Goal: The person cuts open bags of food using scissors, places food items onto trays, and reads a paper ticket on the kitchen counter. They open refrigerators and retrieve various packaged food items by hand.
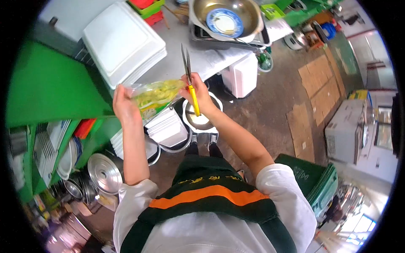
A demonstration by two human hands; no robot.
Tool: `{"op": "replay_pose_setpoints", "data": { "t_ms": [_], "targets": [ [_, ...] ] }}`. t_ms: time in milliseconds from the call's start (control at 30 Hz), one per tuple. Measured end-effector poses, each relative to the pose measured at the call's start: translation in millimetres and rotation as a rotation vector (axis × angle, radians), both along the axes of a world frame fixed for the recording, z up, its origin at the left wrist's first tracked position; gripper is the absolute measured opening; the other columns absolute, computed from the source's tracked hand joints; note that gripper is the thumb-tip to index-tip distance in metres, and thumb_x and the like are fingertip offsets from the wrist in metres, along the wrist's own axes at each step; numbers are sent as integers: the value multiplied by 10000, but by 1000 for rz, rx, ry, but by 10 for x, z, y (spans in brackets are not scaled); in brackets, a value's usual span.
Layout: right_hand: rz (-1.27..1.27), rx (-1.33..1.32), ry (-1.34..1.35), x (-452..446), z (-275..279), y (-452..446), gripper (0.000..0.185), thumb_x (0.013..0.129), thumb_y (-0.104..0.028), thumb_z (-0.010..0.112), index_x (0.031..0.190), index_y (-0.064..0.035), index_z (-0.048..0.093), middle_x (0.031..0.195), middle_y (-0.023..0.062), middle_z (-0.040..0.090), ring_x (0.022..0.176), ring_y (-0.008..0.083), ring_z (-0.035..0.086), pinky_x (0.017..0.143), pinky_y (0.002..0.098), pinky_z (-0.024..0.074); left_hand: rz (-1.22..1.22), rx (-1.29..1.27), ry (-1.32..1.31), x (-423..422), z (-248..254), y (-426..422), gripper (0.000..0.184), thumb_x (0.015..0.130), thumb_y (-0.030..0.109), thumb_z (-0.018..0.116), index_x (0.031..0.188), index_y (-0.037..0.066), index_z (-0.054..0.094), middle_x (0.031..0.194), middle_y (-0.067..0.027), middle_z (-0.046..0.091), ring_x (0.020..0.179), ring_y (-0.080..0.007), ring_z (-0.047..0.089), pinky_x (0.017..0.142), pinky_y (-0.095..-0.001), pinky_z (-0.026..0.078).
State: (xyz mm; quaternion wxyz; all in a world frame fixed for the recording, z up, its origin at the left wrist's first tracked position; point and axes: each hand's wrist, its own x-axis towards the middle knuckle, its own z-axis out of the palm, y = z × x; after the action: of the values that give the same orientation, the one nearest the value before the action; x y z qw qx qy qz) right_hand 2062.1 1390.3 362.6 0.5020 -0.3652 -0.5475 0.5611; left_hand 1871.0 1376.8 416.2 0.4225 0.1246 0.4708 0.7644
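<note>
A clear plastic food bag with yellow-green contents and green printing is stretched between my two hands, above the floor by the counter's edge. My left hand is closed on the bag's left end. In my right hand is a pair of scissors with yellow handles, its blades pointing away from me and looking nearly together. The fingers of that same hand also pinch the bag's right end. Below the right hand, a white-rimmed pot stands near my feet, partly hidden by the forearm and scissors.
White lidded boxes sit on the metal counter. Farther along it, a large metal pan holds a blue-and-white plate. White trays stand below. Green shelving is at left, a green bin at right.
</note>
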Motion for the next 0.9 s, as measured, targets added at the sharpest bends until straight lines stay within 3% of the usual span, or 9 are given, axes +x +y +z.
{"op": "replay_pose_setpoints", "data": {
  "t_ms": [233, 300, 333, 433, 467, 600, 733, 800, 900],
  "targets": [
    [-177, -20, 65, 535, 237, -477, 316, 713, -2, 563, 978, -41, 396, 870, 36, 465, 793, 95, 455, 697, 222, 391, -335, 14, -17, 286, 60, -113, 107, 803, 129, 471, 716, 70, 455, 655, -2, 410, 649, -105, 396, 623, -261, 362],
    [-297, 101, -60, 794, 296, -675, 315, 713, -47, 578, 976, -37, 405, 875, 47, 477, 799, 107, 461, 704, 238, 394, -288, -205, 32, 635, 307, -231, 210, 807, 203, 466, 908, 21, 479, 826, -51, 454, 805, -149, 461, 771, -300, 398],
    [-370, 167, -148, 951, 333, -803, 317, 710, -67, 589, 969, -36, 408, 871, 49, 483, 791, 113, 467, 696, 248, 401, -424, -165, 39, 738, 309, -215, 196, 807, 208, 466, 890, 30, 474, 810, -50, 452, 795, -155, 460, 776, -312, 392],
    [-435, 112, 54, 1309, 327, -1063, 323, 714, -65, 579, 981, -35, 399, 871, 49, 492, 810, 112, 473, 705, 251, 400, -725, 182, 384, 1163, 375, -346, 165, 809, 221, 466, 834, 58, 459, 760, -46, 447, 765, -171, 456, 791, -350, 373],
    [-446, 95, 73, 1449, 248, -1109, 322, 719, -51, 564, 990, -33, 391, 903, 50, 483, 857, 112, 468, 743, 251, 392, -850, -46, -154, 1174, 261, -83, 153, 809, 223, 470, 764, 77, 458, 708, -32, 450, 726, -161, 455, 758, -328, 379],
    [-599, -6, 104, 2247, 604, -1742, 314, 714, -26, 557, 982, -35, 392, 872, 39, 500, 819, 87, 461, 730, 230, 384, -1091, 40, -149, 2203, 323, -54, 187, 812, 229, 468, 679, 101, 443, 659, -17, 463, 705, -146, 455, 698, -293, 377],
    [-799, 24, 143, 2976, 518, -2172, 278, 726, -21, 564, 945, -47, 395, 865, 19, 501, 743, 71, 447, 685, 206, 380, -1061, -166, -157, 3344, 441, -249, 216, 820, 231, 456, 646, 103, 443, 639, -16, 468, 630, -138, 455, 619, -284, 382],
    [-835, 71, 162, 3385, 512, -2405, 298, 723, 1, 566, 957, -55, 389, 863, 18, 503, 722, 67, 439, 669, 205, 378, -1340, -47, -321, 3795, 377, -194, 234, 820, 238, 455, 626, 108, 441, 595, -10, 462, 593, -140, 453, 599, -279, 380],
    [-955, 147, 88, 4028, 535, -2852, 331, 719, 5, 578, 978, -76, 387, 877, 23, 510, 703, 66, 436, 647, 203, 379, -1349, 78, -208, 4653, 361, -410, 240, 823, 236, 444, 618, 111, 441, 579, -10, 465, 585, -143, 456, 588, -285, 385]
  ]
}}
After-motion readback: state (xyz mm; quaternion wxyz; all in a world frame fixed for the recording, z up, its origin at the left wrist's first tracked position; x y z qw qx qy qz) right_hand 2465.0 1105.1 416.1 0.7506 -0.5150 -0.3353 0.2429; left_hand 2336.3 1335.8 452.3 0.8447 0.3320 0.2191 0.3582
